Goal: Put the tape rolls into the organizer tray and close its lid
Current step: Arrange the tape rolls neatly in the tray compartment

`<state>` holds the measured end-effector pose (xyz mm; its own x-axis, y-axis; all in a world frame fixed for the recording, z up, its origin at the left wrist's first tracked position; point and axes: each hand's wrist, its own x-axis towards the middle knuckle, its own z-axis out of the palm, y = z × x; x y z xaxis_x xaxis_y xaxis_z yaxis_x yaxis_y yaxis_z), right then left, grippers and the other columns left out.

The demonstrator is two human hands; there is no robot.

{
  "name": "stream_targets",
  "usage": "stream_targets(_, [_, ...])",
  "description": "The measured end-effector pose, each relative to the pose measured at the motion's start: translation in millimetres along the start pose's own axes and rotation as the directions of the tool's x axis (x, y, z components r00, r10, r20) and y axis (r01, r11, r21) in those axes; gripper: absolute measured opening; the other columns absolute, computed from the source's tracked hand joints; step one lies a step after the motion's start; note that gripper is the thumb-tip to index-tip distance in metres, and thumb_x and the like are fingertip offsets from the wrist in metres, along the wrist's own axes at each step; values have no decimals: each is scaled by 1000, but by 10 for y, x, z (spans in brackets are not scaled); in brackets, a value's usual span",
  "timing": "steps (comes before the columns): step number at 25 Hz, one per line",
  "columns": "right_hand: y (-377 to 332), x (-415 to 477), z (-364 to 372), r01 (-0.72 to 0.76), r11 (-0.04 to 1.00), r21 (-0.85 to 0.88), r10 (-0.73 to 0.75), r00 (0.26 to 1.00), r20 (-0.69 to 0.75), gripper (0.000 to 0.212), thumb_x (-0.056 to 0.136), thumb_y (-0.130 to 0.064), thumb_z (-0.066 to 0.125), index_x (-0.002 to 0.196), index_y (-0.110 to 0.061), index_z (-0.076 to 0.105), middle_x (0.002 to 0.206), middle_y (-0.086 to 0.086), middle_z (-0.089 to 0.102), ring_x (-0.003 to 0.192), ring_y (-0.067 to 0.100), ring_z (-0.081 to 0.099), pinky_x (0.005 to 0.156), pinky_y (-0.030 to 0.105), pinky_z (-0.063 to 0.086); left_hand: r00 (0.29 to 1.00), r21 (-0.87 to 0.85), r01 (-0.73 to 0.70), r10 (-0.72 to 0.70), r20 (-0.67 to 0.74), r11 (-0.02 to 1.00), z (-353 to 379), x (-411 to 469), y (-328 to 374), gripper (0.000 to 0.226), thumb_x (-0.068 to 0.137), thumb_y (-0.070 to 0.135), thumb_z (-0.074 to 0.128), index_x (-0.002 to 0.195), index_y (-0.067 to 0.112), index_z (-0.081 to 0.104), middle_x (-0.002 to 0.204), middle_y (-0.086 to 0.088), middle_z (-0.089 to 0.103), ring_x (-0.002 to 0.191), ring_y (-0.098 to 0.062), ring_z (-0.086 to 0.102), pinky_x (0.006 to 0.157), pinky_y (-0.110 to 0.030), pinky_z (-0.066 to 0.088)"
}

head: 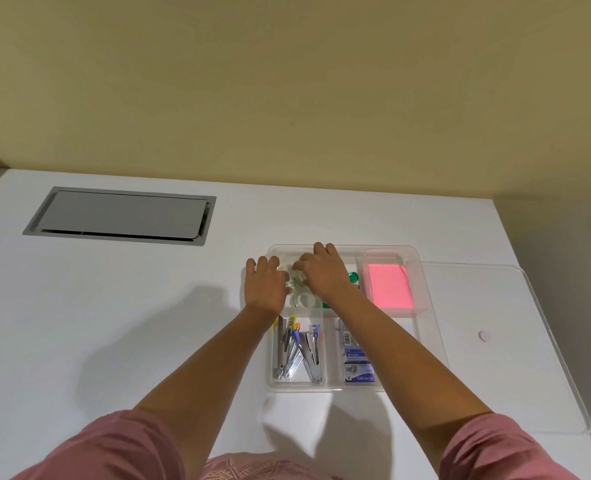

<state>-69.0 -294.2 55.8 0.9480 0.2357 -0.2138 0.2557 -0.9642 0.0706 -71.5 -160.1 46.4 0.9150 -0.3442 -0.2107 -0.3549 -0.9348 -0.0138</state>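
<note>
Fingers [301, 265] grip clear tape rolls [302, 300] in tray [412, 261].

Clear tape rolls [301, 300] in open organizer tray [321, 388] — lid [501, 368] flat beside.

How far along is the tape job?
Done: one clear tape roll lies in the far-left compartment of the tray. In hand: left hand and right hand are over that compartment; grips hidden. Remaining: the lid lies flat beside the tray, not yet closed.
</note>
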Motion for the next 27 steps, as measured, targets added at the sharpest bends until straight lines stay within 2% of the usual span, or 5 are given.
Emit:
stream_targets(5, [24,-51,44,-60,990,129,64,997,-30,42,92,-14,56,133,-22,51,132,-1,59,121,27,45,101,37,32,1000,33,4,-4,14,999,-9,-15,15,34,96,42,46,121,26,64,139,-1,44,128,-24,37,115,-41,18])
stream_targets(11, [81,-126,98,-105,975,198,124,989,-85,35,91,-18,57,126,-19,58,128,1,62,117,26,47,97,36,30,998,-8,37,-37,-46,999,-6,-32,56,35,98,40,44,124,22,60,142,-4,41,130,-26,36,115,-43,18])
stream_targets(18, [49,-48,51,-41,997,68,44,998,-45,37,91,-16,57,128,-21,57,122,-1,66,118,27,45,99,37,31,997,-38,2,-5,-72,999,-16,7,43,33,98,23,47,130,26,51,151,-5,27,142,-28,21,116,-48,14])
stream_targets(22, [41,-34,63,-45,999,8,46,999,-21,34,92,-20,57,126,-24,58,117,-3,68,119,26,45,102,37,31,999,-26,-4,3,-36,1000,34,-5,32,53,94,7,45,142,27,35,155,-6,19,144,-29,15,118,-49,10])
stream_targets(27, [47,-62,89,-57,998,36,58,998,-15,31,92,-20,56,123,-23,58,116,-2,68,118,26,45,102,37,30,997,-35,7,-10,-70,999,42,-16,43,46,94,8,43,137,25,42,154,-6,22,142,-29,19,117,-49,12])
